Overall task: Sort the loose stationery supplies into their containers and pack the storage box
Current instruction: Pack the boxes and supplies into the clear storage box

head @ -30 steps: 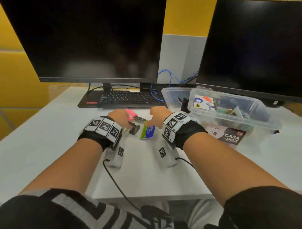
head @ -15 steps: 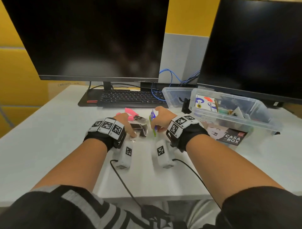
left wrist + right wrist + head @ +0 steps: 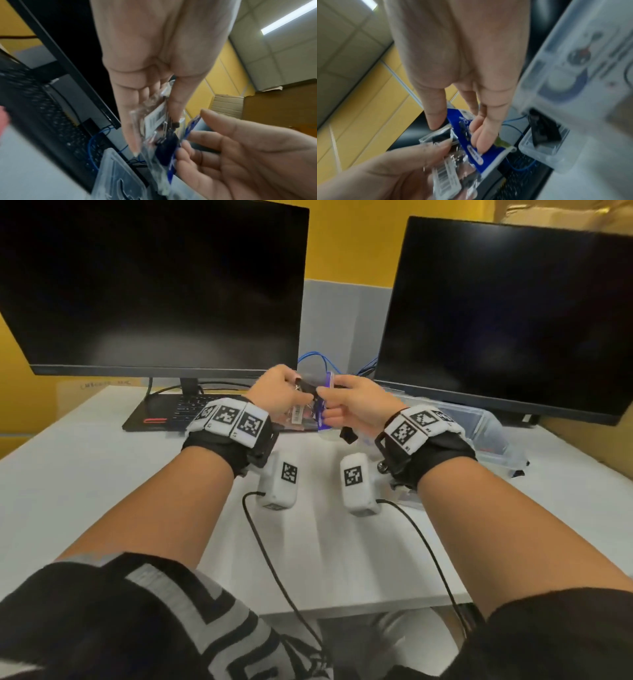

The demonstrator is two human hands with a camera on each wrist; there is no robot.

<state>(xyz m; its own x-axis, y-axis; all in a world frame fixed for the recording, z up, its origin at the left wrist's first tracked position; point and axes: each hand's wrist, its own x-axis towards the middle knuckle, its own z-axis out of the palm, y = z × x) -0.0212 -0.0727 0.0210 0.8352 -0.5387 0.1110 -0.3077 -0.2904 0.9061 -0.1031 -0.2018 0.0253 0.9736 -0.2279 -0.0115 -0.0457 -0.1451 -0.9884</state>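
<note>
I pinch the clear packet (image 3: 301, 414) in my left hand (image 3: 279, 393) and its blue header (image 3: 323, 405) in my right hand (image 3: 356, 405), above the bench's (image 3: 85, 474) far edge, probably to open it.

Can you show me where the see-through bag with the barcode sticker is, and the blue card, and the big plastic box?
see-through bag (image 3: 447, 174): right wrist view, on its barcode sticker.
blue card (image 3: 475, 152): right wrist view, on its blue face.
plastic box (image 3: 486, 426): head view, on its clear lid.

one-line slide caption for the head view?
Left hand and right hand hold a clear plastic packet with blue header card above the white desk.
</note>
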